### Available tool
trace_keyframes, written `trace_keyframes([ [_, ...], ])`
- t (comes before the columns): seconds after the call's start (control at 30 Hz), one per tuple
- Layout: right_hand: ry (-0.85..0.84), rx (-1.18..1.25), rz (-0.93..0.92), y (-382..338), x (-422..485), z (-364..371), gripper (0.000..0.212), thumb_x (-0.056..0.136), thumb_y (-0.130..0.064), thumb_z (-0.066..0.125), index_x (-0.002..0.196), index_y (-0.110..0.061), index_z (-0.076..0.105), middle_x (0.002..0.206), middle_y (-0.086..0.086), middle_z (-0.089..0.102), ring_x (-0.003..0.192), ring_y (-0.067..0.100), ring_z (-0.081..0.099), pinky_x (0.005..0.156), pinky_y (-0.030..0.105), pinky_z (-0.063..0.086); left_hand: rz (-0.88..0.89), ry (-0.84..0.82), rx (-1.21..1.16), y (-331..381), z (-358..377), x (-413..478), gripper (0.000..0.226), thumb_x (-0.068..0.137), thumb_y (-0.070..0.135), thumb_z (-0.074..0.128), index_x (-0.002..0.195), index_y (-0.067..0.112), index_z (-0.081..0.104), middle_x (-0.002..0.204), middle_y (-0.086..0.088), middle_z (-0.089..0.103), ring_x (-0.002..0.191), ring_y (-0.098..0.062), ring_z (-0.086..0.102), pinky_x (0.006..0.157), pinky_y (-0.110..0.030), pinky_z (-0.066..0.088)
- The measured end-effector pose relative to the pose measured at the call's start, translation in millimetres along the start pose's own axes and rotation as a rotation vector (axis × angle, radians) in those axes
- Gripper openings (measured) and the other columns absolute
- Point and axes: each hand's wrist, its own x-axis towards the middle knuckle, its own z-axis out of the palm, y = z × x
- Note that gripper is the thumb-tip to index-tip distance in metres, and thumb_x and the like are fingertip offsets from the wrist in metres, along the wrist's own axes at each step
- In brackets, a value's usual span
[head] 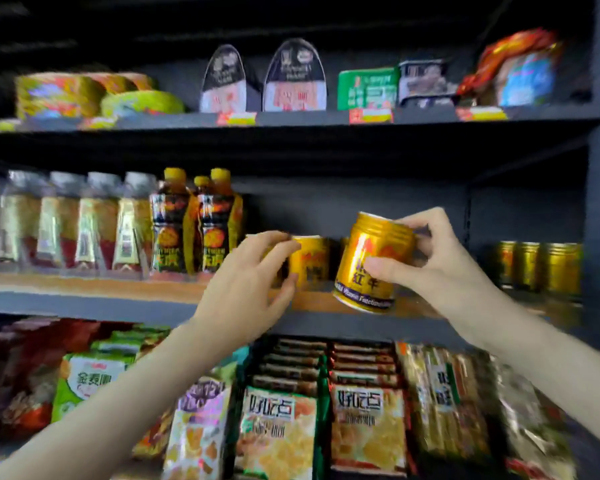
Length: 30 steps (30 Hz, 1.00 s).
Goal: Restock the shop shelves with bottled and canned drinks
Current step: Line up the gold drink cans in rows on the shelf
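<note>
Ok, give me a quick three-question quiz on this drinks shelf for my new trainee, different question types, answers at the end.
1. True or false: the right hand holds its gold can upright.
2. What stands just left of the left hand on the middle shelf? A) dark bottles with yellow caps B) green boxes C) snack packets
3. Fill in: the row of gold cans stands at the shelf's far ___ end.
Key: 1 false, it is tilted; 2 A; 3 right.
</note>
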Motion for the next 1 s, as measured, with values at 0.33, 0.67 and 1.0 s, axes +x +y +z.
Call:
trace_keyframes([
  [0.33,0.163,-0.376,0.241,20.0,100.4,-3.9,0.059,0.064,-0.041,0.087,0.104,-0.023,0.047,0.108,-0.001,0.060,0.097,0.014,0.056,0.072,0.030,0.043,0.171,-0.134,0.046,-47.1,34.5,70.1,0.052,0.089,0.049,0.041,0.121,0.014,0.062,0.116,-0.007,0.065,0.104,-0.026,0.064,0.088,-0.039,0.053],
  [0.67,-0.148,-0.601,0.334,63.9,127.2,26.6,0.059,0.066,-0.040,0.086,0.101,-0.025,0.042,0.104,-0.004,0.057,0.095,0.010,0.056,0.068,0.025,0.045,0.259,-0.288,-0.061,-51.1,59.6,75.0,0.051,0.097,0.052,0.033,0.142,0.027,0.038,0.132,0.004,0.053,0.119,-0.014,0.047,0.099,-0.026,0.039],
  [1.0,-0.294,-0.798,0.321,72.7,140.6,31.9,0.062,0.079,-0.043,0.076,0.116,-0.022,0.030,0.114,0.000,0.056,0.096,0.013,0.056,0.069,0.023,0.046,0.277,-0.162,0.042,-48.6,62.5,73.4,0.044,0.092,0.044,0.033,0.115,0.020,0.061,0.095,0.001,0.066,0.085,-0.019,0.063,0.073,-0.032,0.052],
])
